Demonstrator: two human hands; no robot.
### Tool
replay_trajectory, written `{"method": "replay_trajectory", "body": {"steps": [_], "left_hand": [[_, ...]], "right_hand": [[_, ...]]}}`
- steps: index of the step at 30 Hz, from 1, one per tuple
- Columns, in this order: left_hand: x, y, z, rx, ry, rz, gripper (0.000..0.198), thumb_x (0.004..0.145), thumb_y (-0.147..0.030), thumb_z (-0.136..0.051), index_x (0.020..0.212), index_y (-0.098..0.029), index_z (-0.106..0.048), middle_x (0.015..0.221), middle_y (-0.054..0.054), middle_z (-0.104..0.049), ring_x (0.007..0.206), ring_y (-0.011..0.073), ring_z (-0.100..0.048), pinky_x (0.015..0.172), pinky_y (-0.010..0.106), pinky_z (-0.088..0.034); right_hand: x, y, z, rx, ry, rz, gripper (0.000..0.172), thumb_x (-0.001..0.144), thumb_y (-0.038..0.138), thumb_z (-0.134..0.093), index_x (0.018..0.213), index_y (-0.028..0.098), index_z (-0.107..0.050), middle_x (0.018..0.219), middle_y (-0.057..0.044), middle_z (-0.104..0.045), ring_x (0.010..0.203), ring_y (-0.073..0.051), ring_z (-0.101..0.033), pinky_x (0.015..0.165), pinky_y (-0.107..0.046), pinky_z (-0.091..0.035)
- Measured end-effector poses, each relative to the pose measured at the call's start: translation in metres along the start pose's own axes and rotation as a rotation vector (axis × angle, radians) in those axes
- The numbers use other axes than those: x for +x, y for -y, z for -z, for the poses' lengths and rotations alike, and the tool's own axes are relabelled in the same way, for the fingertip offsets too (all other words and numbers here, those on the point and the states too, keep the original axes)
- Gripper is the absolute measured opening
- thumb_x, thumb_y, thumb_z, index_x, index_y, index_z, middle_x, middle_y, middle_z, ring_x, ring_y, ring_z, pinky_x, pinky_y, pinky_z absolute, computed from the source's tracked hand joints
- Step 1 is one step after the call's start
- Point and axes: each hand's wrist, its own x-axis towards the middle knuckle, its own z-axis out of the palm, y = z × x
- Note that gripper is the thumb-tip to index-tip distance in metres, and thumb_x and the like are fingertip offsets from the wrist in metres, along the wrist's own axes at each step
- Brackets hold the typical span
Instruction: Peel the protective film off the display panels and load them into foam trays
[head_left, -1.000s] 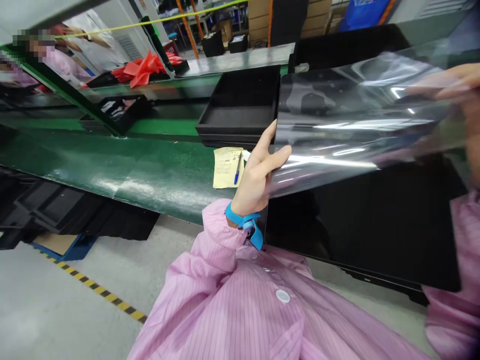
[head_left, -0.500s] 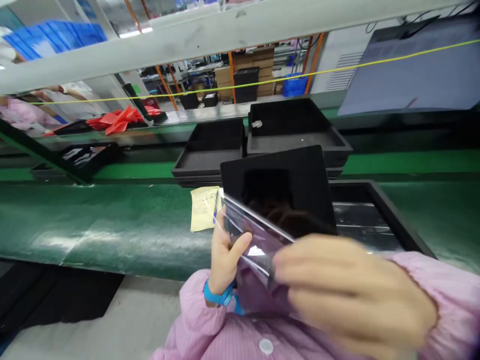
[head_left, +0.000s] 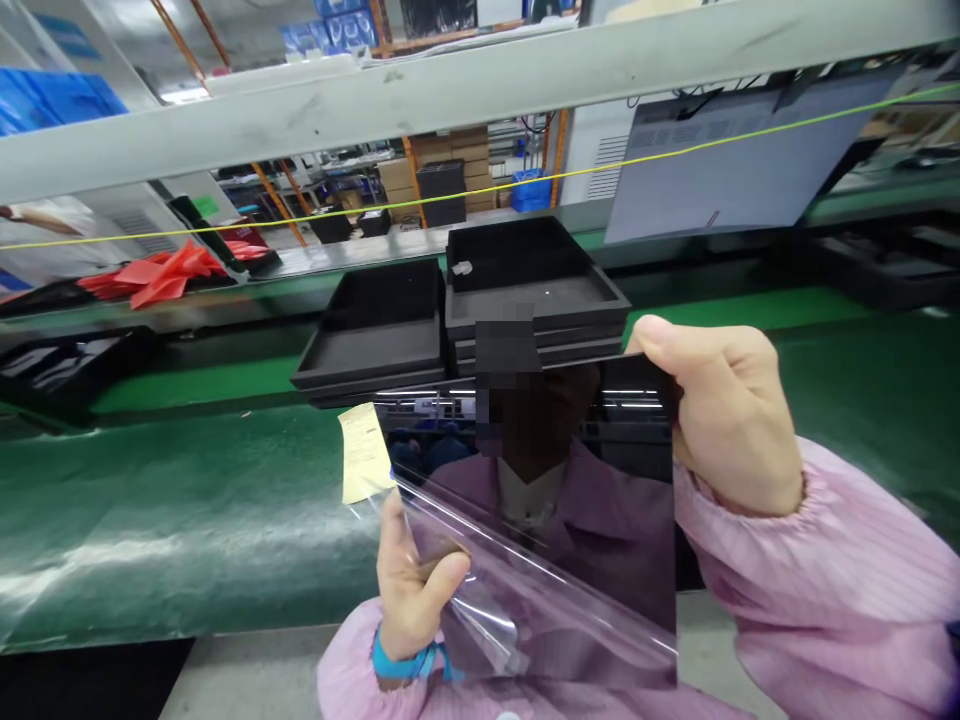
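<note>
A black glossy rectangular panel [head_left: 622, 530], like a flat screen, is held up in front of me and mirrors a pink coat and ceiling lights. Clear plastic film [head_left: 480, 605] covers its lower left part, with a raised edge slanting across the panel. My left hand [head_left: 416, 580] is closed on the panel's left side, thumb over the film. At the top right corner my right hand [head_left: 727, 415] grips the panel's edge, its fingertips hidden behind. A yellow paper slip [head_left: 365, 455] lies just left of the panel, above my left hand.
Two stacks of black trays, a left one [head_left: 375, 365] and a right one [head_left: 536, 300], stand behind the panel on the green bench [head_left: 187, 500]. Red sheets [head_left: 161, 275] lie at the back left. A yellow cord [head_left: 480, 190] spans the view below a pale beam [head_left: 315, 120].
My right hand has gone from the film up to the panel's top right corner. The panel has turned to face me more squarely, and the view has shifted right.
</note>
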Motion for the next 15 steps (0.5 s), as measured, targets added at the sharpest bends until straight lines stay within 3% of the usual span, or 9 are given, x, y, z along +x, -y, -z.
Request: {"method": "replay_trajectory", "body": {"steps": [4,6,9,12,15], "left_hand": [[0.004,-0.001,0.0,-0.007,0.112,-0.057,0.055,0.07,-0.029,-0.075,0.123,-0.03,-0.06,0.099,0.0,-0.073,0.084,0.0146,-0.068,0.075,0.02,-0.053],[0.007,0.001,0.0,0.003,0.119,-0.077,0.053,0.07,-0.028,-0.075,0.121,-0.028,-0.061,0.097,0.001,-0.073,0.083,0.0148,-0.069,0.074,0.02,-0.053],[0.013,0.001,-0.002,0.044,0.096,-0.023,0.053,0.066,-0.032,-0.079,0.116,-0.027,-0.064,0.096,0.001,-0.072,0.086,0.0159,-0.068,0.076,0.021,-0.053],[0.022,-0.002,-0.004,0.004,0.181,0.188,0.067,0.06,-0.054,-0.079,0.118,-0.025,-0.062,0.095,0.004,-0.07,0.085,0.0202,-0.066,0.077,0.027,-0.053],[0.031,-0.004,-0.009,-0.029,0.281,0.438,0.087,0.062,-0.066,-0.07,0.133,-0.02,-0.051,0.086,0.005,-0.069,0.076,0.0207,-0.065,0.073,0.031,-0.053]], "right_hand": [[0.002,0.004,0.003,0.095,0.06,-0.134,0.057,0.093,0.043,-0.051,0.051,0.013,-0.026,0.046,0.002,-0.023,0.036,-0.004,-0.025,0.033,-0.019,-0.015],[0.006,0.005,0.009,0.086,0.122,-0.149,0.053,0.095,0.043,-0.045,0.052,0.014,-0.037,0.045,0.001,-0.033,0.035,-0.006,-0.03,0.032,-0.019,-0.021],[0.018,-0.009,0.03,-0.319,0.23,0.008,0.047,0.099,0.038,-0.028,0.066,0.014,-0.05,0.057,-0.002,-0.051,0.047,-0.009,-0.046,0.044,-0.02,-0.034],[0.022,-0.044,0.065,-0.74,0.528,0.121,0.035,0.091,0.031,-0.04,0.064,0.013,-0.052,0.058,-0.002,-0.051,0.051,-0.009,-0.045,0.051,-0.021,-0.033],[0.003,-0.091,0.096,-0.804,0.884,0.097,0.022,0.079,0.023,-0.048,0.065,0.014,-0.062,0.064,-0.003,-0.057,0.06,-0.011,-0.052,0.059,-0.023,-0.039]]}}
